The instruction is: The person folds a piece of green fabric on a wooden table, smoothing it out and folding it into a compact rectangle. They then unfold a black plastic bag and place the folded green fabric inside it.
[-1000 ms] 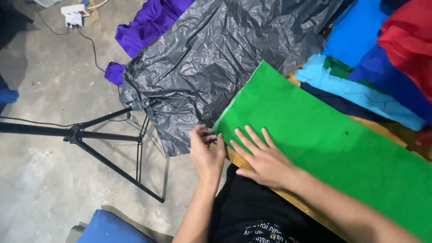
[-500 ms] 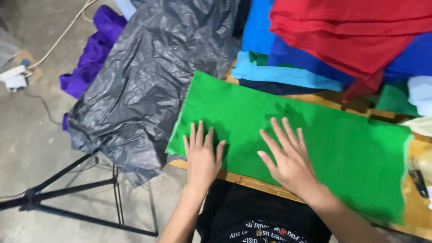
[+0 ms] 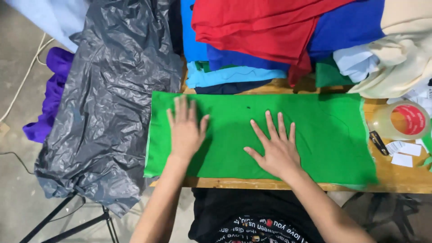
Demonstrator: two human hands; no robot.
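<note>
— Left hand (image 3: 185,130): position?
— Flat, palm down, fingers together and extended forward, thumb out to the side. Forearm bare, reaching up from below.
— Right hand (image 3: 275,148)?
— Flat, palm down, fingers spread, angled slightly left. Forearm bare. Neither hand grips anything.

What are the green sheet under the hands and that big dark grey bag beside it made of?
Green sheet: looks like soft matte woven or knit cloth, lying flat with faint creases. Dark grey bag: likely thin plastic film, glossy and sharply crinkled.
</note>
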